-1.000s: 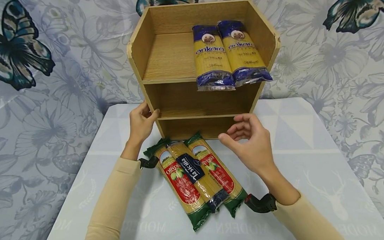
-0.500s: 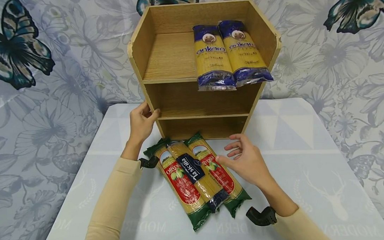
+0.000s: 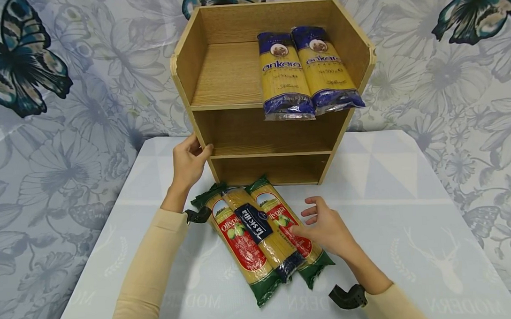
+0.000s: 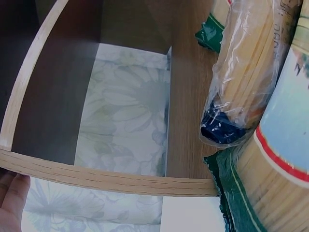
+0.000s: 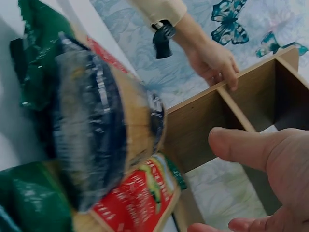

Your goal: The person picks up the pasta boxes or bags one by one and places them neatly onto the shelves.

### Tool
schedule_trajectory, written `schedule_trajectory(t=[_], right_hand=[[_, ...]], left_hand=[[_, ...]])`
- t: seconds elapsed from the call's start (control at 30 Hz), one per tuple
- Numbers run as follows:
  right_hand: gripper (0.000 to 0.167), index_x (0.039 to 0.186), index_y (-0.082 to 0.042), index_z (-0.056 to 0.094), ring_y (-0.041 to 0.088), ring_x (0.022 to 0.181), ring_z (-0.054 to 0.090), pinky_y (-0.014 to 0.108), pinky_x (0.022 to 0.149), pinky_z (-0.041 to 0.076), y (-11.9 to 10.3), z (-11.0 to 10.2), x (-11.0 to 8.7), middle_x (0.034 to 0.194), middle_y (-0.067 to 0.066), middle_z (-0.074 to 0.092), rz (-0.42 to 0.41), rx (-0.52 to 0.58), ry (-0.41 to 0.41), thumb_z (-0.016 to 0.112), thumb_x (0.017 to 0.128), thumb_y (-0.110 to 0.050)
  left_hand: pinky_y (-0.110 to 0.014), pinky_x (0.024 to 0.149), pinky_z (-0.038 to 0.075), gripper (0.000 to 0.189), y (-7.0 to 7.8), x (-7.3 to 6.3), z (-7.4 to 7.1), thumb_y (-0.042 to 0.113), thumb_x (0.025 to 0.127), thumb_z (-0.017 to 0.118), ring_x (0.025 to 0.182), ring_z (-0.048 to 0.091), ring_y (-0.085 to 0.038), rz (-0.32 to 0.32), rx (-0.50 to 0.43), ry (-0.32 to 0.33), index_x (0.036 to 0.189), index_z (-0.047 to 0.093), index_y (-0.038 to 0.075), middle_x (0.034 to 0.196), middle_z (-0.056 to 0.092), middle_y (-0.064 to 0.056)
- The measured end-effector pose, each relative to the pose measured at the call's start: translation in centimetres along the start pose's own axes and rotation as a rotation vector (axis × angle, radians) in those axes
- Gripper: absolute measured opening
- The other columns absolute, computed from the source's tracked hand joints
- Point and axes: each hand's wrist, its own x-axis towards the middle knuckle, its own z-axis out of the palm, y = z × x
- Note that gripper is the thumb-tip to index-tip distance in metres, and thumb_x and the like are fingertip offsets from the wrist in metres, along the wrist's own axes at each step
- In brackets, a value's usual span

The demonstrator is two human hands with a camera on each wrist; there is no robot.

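My left hand (image 3: 189,162) grips the left side panel of a wooden shelf unit (image 3: 227,76), its thumb on the front edge. In the left wrist view only its fingertips (image 4: 17,200) show at the panel. My right hand (image 3: 325,228) hovers, fingers loosely bent, at the right edge of a green-ended spaghetti pack with a red label (image 3: 275,203). Its thumb overlaps that pack in the head view. Across the middle lies a la sicilia spaghetti pack (image 3: 258,227), over the right pack and a second red-labelled pack (image 3: 237,244) on the left.
Two blue-and-yellow ankara spaghetti packs (image 3: 284,81) lie side by side on the right of the top shelf, their ends jutting past its edge. Two lower compartments (image 3: 263,131) stand beneath. A pale patterned cloth covers the table (image 3: 410,229); a butterfly-print backdrop (image 3: 421,78) hangs behind.
My right hand has come down and toward me from the shelf's lower right corner to the right-hand spaghetti pack. My left hand has stayed on the shelf unit.
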Motion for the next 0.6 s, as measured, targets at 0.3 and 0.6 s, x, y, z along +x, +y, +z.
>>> schedule_trajectory(t=[0.3, 0.6], right_hand=[[0.079, 0.139, 0.002, 0.046, 0.028, 0.097, 0.064, 0.041, 0.074, 0.060, 1.5, 1.3, -0.1, 0.116, 0.016, 0.066, 0.062, -0.050, -0.005, 0.087, 0.080, -0.032], [0.077, 0.136, 0.004, 0.047, 0.025, 0.087, 0.062, 0.037, 0.067, 0.059, 2.2, 2.3, -0.2, 0.109, 0.016, 0.066, 0.090, -0.086, 0.005, 0.087, 0.079, -0.029]], left_hand=[[-0.034, 0.090, 0.058, 0.042, 0.3, -0.1, 0.0, -0.010, 0.093, 0.063, 0.113, 0.065, -0.045, -0.002, -0.006, 0.004, 0.135, 0.059, -0.012, 0.125, 0.064, -0.032], [-0.029, 0.087, 0.058, 0.041, 0.4, 0.0, 0.0, -0.012, 0.092, 0.063, 0.111, 0.066, -0.045, 0.005, -0.015, 0.004, 0.132, 0.060, -0.013, 0.122, 0.064, -0.034]])
